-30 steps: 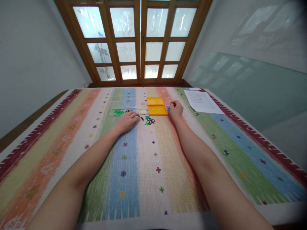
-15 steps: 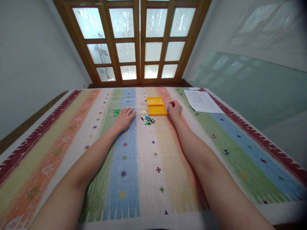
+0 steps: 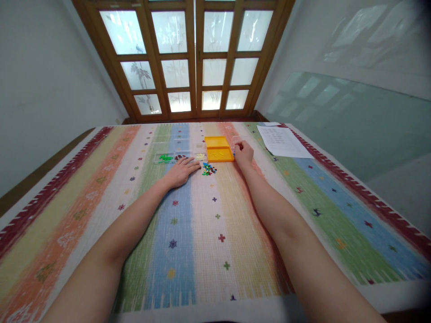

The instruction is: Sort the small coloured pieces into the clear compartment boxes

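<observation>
My left hand [image 3: 183,172] lies low over the tablecloth with fingers stretched out and slightly apart. Its fingertips reach the left edge of a pile of small mixed-colour pieces [image 3: 209,169]. Just behind that hand are clear boxes: one with green pieces [image 3: 165,158], one with dark brown pieces [image 3: 180,157], partly covered by the hand, and one with pale yellow pieces [image 3: 200,157]. My right hand [image 3: 244,154] is closed, fingers curled, beside the open yellow box [image 3: 220,154], which holds a few yellow pieces. Whatever its fingers may hold is hidden.
A striped cloth [image 3: 205,224] covers the table. Printed paper [image 3: 284,141] lies at the back right. Behind the table's far edge stand wooden doors with glass panes [image 3: 178,74]; a glass panel [image 3: 323,116] leans against the right wall.
My left hand has moved right and a little nearer, from the clear boxes to the pile's edge. The box of brown pieces now shows; a loose brown piece is now covered. My right hand stays closed.
</observation>
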Demonstrator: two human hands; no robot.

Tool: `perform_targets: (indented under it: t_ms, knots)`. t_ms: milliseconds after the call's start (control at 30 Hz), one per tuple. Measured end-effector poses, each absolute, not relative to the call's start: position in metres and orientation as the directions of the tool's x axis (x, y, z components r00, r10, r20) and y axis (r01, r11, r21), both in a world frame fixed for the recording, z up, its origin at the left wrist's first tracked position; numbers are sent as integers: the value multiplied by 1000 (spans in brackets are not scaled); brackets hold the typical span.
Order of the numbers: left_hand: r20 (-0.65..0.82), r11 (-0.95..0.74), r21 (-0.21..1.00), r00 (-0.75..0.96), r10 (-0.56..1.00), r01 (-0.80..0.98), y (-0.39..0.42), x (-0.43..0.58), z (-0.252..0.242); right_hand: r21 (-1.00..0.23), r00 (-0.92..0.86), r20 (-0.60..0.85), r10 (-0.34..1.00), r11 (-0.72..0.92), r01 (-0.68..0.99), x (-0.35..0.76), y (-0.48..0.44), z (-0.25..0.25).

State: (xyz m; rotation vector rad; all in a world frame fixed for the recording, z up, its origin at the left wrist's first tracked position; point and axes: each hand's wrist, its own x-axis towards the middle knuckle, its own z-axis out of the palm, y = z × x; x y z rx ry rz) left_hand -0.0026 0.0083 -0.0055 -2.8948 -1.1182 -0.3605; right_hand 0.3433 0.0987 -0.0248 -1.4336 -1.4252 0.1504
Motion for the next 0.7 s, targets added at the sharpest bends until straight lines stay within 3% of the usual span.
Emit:
perform_targets:
  t_ms: [700]
  knots:
    - [326,-766,63,712,622,640,8,-4,-3,-722,298,534,791,243,648,341,97,-22]
